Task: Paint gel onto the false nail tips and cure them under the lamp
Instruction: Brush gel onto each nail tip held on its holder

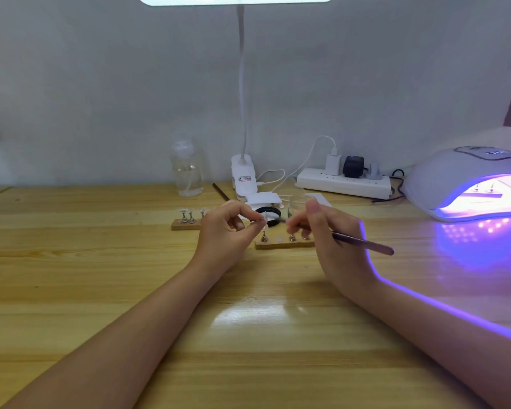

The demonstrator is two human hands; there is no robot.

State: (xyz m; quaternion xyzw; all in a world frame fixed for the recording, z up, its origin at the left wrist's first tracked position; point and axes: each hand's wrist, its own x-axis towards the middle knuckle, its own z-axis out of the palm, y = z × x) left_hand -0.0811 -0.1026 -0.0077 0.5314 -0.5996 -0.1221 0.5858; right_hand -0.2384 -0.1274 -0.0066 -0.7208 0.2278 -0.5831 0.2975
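Painting one tip, held off its stand.

The left hand (229,224) pinched a small stand with a nail tip (264,216) between thumb and fingertips, above the near wooden block (283,243) at the desk's (130,290) centre; the right hand (322,228) held a brush (363,242), fingers curled round it, its bristle end hidden behind the fingers. I would have braced both wrists on the desk and laid thin strokes, keeping gel off the stand. Another block of tips (189,221) stood at nine o'clock, and the lamp (466,184) glowed at three o'clock, well apart.
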